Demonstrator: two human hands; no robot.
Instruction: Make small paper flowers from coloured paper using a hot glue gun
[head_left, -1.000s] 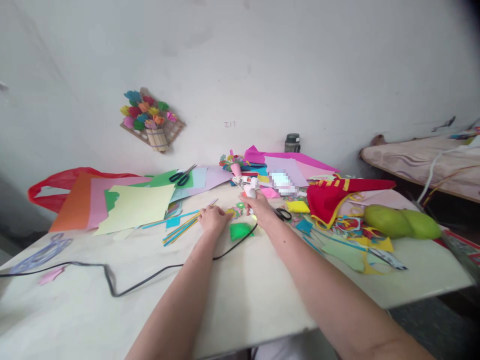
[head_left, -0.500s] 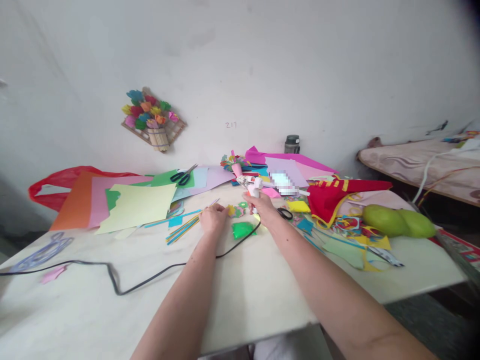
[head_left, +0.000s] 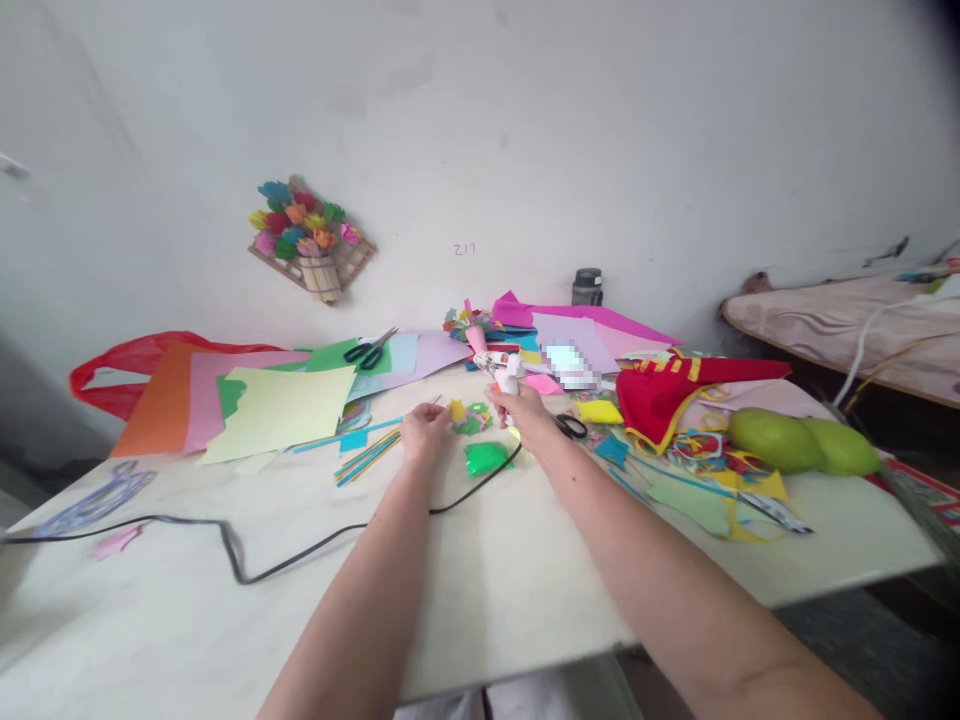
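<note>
My right hand is closed round the handle of a white hot glue gun, its nozzle pointing left. A black cord runs from near this hand across the table. My left hand is closed, its fingertips at a yellow paper cut-out. The exact grip is too small to make out. Small green and multicoloured paper cut-outs lie between the hands. Just in front of them sits a shiny green packet. Blue and yellow paper sticks lie left of my left hand.
Coloured paper sheets and black scissors lie at the back left. A paper bouquet, a blurred-out phone and a flask are behind. Red cloth and green fruit lie right.
My left hand has shifted slightly left, and the yellow cut-out and small paper pieces beside it have moved the same way. My right hand keeps the glue gun in nearly the same place.
</note>
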